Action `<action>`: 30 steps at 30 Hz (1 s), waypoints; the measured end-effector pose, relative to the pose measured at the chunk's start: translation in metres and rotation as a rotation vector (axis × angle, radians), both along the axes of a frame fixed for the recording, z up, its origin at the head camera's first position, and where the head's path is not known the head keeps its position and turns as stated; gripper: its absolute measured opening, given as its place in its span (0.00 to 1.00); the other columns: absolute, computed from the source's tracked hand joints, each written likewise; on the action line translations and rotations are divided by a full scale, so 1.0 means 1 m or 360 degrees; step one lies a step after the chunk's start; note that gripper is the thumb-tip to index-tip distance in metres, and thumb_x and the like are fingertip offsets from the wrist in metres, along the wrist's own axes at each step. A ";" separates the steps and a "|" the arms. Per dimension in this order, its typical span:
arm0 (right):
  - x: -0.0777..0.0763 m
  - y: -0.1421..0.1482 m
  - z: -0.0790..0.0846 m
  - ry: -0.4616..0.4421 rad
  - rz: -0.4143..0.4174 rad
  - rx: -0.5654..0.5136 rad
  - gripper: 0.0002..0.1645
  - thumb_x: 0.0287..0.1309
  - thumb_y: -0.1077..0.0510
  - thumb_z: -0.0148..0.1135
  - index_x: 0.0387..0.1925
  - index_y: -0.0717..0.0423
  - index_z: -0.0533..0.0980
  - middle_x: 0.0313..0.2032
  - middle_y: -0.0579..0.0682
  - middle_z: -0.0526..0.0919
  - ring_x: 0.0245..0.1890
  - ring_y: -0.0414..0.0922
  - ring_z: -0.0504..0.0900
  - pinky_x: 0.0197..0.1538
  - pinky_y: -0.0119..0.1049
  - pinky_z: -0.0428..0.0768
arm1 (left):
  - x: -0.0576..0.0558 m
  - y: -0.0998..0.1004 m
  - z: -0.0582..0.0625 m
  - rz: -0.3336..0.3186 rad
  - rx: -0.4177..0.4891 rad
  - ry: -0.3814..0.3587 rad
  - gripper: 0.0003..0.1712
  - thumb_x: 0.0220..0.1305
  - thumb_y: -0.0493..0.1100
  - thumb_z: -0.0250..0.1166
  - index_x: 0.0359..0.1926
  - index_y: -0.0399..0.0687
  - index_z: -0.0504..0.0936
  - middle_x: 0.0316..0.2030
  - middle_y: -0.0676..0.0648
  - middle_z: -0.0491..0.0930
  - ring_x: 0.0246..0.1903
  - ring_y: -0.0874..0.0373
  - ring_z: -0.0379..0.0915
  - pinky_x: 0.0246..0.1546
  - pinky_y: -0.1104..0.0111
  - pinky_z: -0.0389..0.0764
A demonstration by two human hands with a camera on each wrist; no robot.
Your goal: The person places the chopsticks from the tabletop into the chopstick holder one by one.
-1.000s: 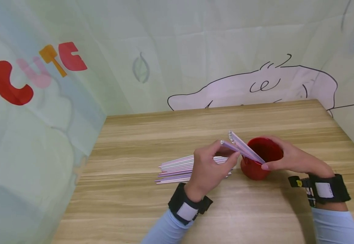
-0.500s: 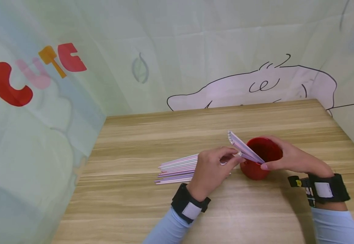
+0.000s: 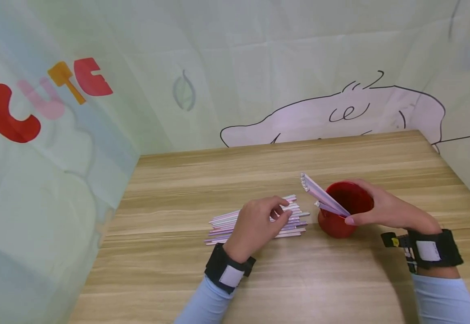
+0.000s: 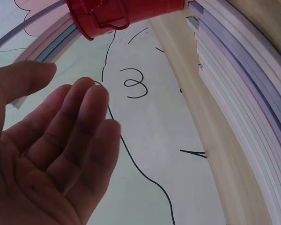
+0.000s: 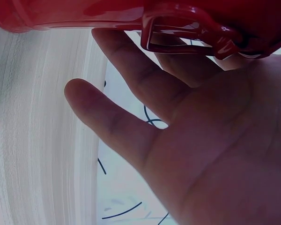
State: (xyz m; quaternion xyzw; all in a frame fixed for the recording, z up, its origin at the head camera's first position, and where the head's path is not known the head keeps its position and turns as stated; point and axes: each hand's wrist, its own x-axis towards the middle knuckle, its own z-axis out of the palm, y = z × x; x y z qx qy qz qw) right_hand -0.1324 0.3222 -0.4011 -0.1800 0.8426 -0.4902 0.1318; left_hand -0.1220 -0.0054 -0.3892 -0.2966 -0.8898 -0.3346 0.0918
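Note:
My right hand (image 3: 393, 209) holds a small red bucket (image 3: 337, 227) by its side, thumb at the near rim and fingers around the back. In the right wrist view, some fingers reach beneath the bucket's side handle (image 5: 192, 26). Several slim pastel sticks (image 3: 320, 191) with silvery ends lean out of the bucket toward the left. My left hand (image 3: 257, 227) is over a pile of similar pink, white and purple sticks (image 3: 223, 225) on the table. Its fingers (image 4: 91, 105) are loosely bent with nothing between them, and it hides the middle of the pile.
The wooden table (image 3: 170, 270) ends at a cloth backdrop (image 3: 146, 90) with printed line drawings and coloured letters. Both wrists wear black straps, such as the right wrist strap (image 3: 441, 249).
My left hand has let go of a purple stick, which now leans in the bucket, and has moved left over the pile. My right hand has stayed on the bucket.

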 end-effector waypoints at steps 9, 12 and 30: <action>0.000 -0.002 0.000 -0.0013 -0.0004 0.0007 0.47 0.50 0.56 0.77 0.68 0.55 0.63 0.60 0.57 0.74 0.57 0.59 0.71 0.42 0.42 0.85 | 0.005 -0.012 -0.008 -0.0054 -0.0266 -0.0053 0.08 0.65 0.44 0.68 0.43 0.47 0.88 0.30 0.54 0.84 0.29 0.65 0.77 0.28 0.75 0.74; 0.000 -0.002 0.002 -0.0023 -0.0013 0.0019 0.47 0.50 0.55 0.77 0.68 0.55 0.63 0.60 0.57 0.73 0.57 0.58 0.71 0.43 0.42 0.84 | 0.006 -0.017 -0.016 -0.0061 -0.0392 -0.0064 0.07 0.64 0.43 0.68 0.40 0.48 0.88 0.30 0.54 0.84 0.29 0.66 0.75 0.29 0.75 0.74; 0.002 -0.001 0.003 0.0002 -0.0007 0.0024 0.47 0.50 0.56 0.77 0.68 0.56 0.63 0.60 0.57 0.74 0.57 0.58 0.71 0.43 0.41 0.85 | 0.008 -0.027 -0.045 -0.0050 -0.0800 -0.0043 0.02 0.56 0.38 0.71 0.31 0.48 0.86 0.27 0.53 0.79 0.28 0.60 0.76 0.28 0.69 0.76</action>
